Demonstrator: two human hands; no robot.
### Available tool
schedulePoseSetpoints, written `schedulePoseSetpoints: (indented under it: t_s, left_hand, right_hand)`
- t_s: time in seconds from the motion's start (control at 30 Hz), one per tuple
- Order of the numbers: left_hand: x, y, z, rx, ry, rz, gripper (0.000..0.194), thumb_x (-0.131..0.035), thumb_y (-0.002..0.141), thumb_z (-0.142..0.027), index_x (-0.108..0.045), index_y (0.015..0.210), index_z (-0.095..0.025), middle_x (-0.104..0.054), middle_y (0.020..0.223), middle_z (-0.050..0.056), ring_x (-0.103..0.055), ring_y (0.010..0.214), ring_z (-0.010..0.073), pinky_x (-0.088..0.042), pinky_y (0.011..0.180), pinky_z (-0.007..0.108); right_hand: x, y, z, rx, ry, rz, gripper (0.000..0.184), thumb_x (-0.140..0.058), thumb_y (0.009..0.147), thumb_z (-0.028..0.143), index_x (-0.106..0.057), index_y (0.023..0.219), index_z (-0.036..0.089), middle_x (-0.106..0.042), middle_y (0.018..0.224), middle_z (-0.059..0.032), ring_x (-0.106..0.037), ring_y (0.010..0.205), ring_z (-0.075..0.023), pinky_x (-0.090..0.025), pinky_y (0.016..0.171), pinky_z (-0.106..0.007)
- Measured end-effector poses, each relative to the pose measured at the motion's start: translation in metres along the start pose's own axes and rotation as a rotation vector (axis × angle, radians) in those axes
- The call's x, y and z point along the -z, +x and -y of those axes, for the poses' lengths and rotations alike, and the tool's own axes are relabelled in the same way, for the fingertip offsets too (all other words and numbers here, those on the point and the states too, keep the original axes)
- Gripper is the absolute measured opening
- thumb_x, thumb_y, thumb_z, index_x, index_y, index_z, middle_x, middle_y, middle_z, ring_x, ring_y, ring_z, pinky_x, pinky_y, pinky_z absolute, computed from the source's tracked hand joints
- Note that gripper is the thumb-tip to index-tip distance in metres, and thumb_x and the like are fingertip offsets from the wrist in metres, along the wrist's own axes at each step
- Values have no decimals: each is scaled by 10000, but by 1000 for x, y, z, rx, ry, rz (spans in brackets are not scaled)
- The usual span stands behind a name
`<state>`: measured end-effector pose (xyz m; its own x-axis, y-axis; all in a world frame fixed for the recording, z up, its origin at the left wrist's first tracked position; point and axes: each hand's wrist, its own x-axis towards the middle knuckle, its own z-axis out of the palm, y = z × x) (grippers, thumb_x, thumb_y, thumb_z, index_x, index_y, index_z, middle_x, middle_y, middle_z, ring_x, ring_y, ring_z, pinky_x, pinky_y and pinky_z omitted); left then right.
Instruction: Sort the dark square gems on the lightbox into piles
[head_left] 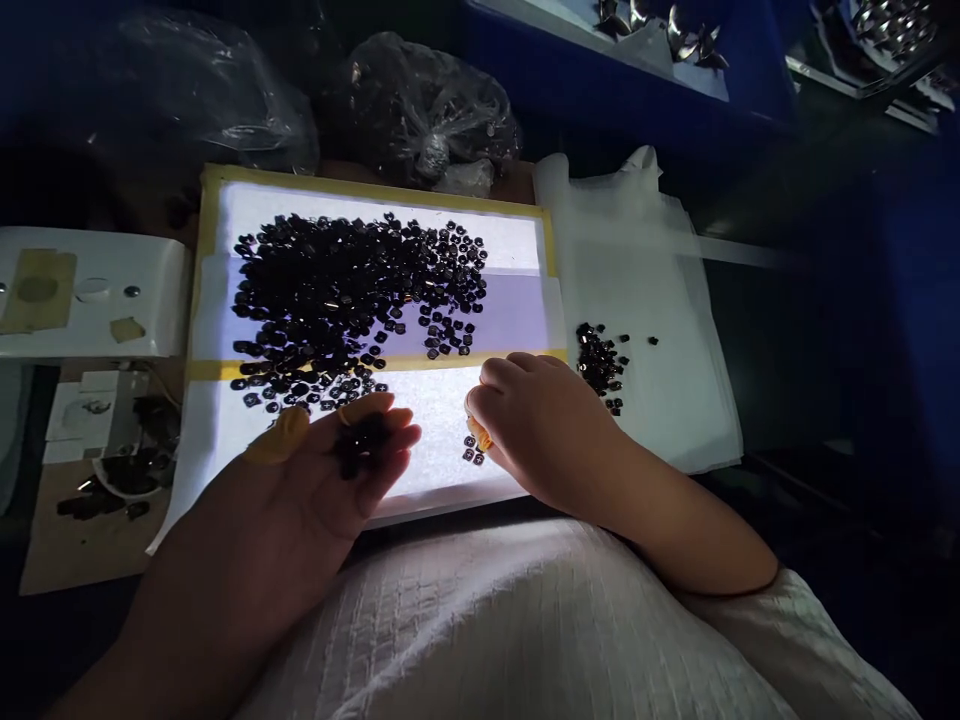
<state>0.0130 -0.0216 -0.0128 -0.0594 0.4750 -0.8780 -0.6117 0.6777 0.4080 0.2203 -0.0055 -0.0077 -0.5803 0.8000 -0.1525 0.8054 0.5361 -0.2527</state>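
Note:
A lit white light panel (517, 240) with yellow tape edges carries a big pile of small dark flat parts (337, 290). My left hand (300, 490) lies palm up at the panel's near edge, fingers cupped, with a small heap of the dark parts (360, 440) in it; an orange cot covers its thumb tip. My right hand (540, 420) rests curled on the panel's near right part, its orange-tipped fingers pinched down beside two or three loose parts (472, 455).
A white sheet (660, 300) to the right holds a small group of dark parts (600, 360). Clear plastic bags (427, 110) lie behind the panel. A white box (90, 290) and a small dish stand at left. Shelves with metal parts run along the upper right.

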Motion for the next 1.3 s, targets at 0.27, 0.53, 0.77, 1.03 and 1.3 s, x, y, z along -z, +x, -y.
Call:
schedulePoseSetpoints:
  t_s: [0.27, 0.53, 0.77, 1.03, 1.3]
  left_hand:
    - [13, 11, 1, -22, 1, 104, 398, -479, 1016, -335, -808, 929, -128, -816, 953, 130, -794, 768, 231, -687, 675, 288]
    - [30, 20, 7, -97, 58, 267, 348, -653, 954, -397, -794, 1106, -117, -812, 1078, 129, -792, 979, 245, -651, 861, 263]
    - [17, 14, 4, -88, 36, 125, 352, -518, 1000, -335, -812, 970, -143, -819, 977, 120, -800, 850, 239, -682, 757, 302]
    - [3, 4, -2, 0, 5, 12, 465, -391, 1040, -316, -807, 917, -149, -817, 905, 118, -791, 747, 235, -692, 660, 320]
    - [2, 3, -1, 3, 13, 20, 449, -408, 1038, -330, -807, 940, -149, -815, 936, 114, -788, 749, 234, -694, 655, 322]
  right_hand:
    - [7, -53, -62, -287, 122, -369, 75, -632, 919, 129, -685, 903, 180, -658, 894, -62, -637, 819, -211, -505, 675, -333]
    - [4, -65, -70, -338, 131, -410, 109, -599, 910, 119, -658, 877, 204, -633, 876, -53, -612, 800, -211, -497, 664, -345]
    - [4, -51, -39, -98, 242, -267, 166, -560, 963, 67, -649, 881, 180, -648, 866, -45, -597, 825, -182, -492, 730, -334]
    - [3, -43, -20, -114, 176, -98, 149, -590, 931, 54, -687, 889, 159, -655, 919, -68, -568, 818, -194, -458, 724, -349]
    - [-7, -36, -15, -79, 121, -97, 129, -603, 912, 58, -673, 850, 149, -636, 862, -63, -561, 778, -193, -467, 703, -351]
